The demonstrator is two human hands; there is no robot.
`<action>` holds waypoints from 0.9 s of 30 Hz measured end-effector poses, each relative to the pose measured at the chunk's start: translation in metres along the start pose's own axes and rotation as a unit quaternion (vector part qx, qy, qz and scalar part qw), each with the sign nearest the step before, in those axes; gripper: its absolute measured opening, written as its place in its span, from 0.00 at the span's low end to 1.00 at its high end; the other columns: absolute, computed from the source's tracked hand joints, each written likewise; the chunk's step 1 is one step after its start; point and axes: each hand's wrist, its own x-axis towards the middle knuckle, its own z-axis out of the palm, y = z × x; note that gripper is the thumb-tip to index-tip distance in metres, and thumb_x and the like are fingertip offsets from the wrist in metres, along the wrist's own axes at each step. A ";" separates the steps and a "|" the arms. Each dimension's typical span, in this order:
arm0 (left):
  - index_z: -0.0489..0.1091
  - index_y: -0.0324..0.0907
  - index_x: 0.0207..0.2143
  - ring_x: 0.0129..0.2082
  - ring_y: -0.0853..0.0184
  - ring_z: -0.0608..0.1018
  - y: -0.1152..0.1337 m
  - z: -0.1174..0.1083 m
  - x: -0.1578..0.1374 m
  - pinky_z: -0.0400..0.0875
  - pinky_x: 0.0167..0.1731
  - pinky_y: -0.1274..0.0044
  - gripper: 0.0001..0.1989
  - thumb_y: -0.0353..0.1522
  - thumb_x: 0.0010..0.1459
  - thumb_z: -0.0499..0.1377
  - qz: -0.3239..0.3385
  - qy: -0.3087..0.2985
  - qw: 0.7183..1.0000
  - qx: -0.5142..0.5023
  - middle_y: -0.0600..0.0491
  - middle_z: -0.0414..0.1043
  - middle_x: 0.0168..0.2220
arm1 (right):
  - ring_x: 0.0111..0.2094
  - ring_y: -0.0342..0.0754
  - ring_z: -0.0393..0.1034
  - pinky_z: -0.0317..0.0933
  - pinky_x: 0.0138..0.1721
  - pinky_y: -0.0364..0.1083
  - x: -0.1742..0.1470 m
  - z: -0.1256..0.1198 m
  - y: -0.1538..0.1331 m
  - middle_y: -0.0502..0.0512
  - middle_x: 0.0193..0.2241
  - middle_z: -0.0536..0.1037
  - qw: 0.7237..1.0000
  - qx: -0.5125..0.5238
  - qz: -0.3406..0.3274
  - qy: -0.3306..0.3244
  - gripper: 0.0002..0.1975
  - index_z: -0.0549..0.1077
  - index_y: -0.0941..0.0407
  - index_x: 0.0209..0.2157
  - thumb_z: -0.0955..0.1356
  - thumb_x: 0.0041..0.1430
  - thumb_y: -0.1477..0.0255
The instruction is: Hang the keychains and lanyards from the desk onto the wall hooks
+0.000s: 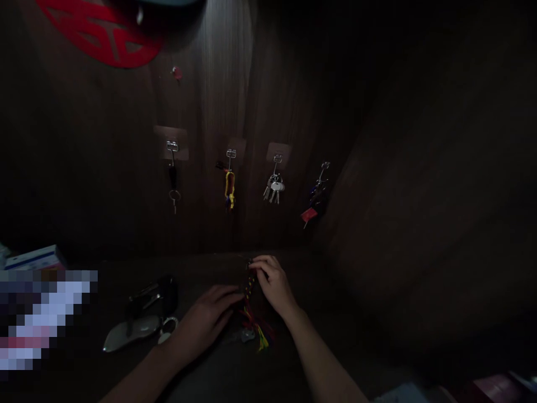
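Observation:
A braided multicoloured cord keychain (250, 286) with a red, yellow and green tassel lies on the dark surface. My right hand (272, 280) pinches its upper end, where a small metal part shows dimly. From the left, my left hand (213, 310) reaches to the cord with fingers stretched out, its fingertips at or against the braid; I cannot tell whether they touch. Beside the tassel, just below my left fingers, rests a key with a grey head (247, 335).
Hooks on the dark wood panel hold a black key fob (173, 176), a yellow cord loop (230, 184), a bunch of keys (274, 186) and a red-tagged set (309, 215). Left of my hands lie a silver oval object (132, 332) and a black item (168, 294). A box (36, 257) stands far left.

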 end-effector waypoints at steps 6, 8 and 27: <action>0.70 0.45 0.34 0.47 0.60 0.72 -0.002 0.002 -0.001 0.68 0.46 0.66 0.08 0.24 0.55 0.56 0.011 0.001 0.994 0.105 0.49 0.71 0.46 | 0.42 0.48 0.67 0.60 0.45 0.49 -0.002 0.007 -0.014 0.52 0.35 0.77 0.992 0.004 -0.028 -0.125 0.16 0.75 0.52 0.37 0.62 0.57 0.83; 0.69 0.44 0.31 0.46 0.60 0.72 -0.003 -0.004 -0.001 0.68 0.46 0.67 0.06 0.25 0.55 0.55 -0.004 0.007 0.995 0.102 0.49 0.72 0.45 | 0.42 0.48 0.68 0.59 0.45 0.49 -0.004 0.008 -0.015 0.52 0.36 0.78 0.986 -0.021 -0.013 -0.166 0.15 0.75 0.52 0.38 0.62 0.57 0.83; 0.74 0.41 0.42 0.52 0.54 0.71 -0.010 -0.027 0.010 0.62 0.52 0.64 0.21 0.46 0.54 0.57 -0.258 0.149 0.724 -0.622 0.45 0.72 0.51 | 0.40 0.49 0.69 0.58 0.42 0.49 -0.006 0.014 -0.028 0.54 0.37 0.77 0.995 -0.025 -0.083 -0.052 0.15 0.71 0.53 0.43 0.60 0.60 0.81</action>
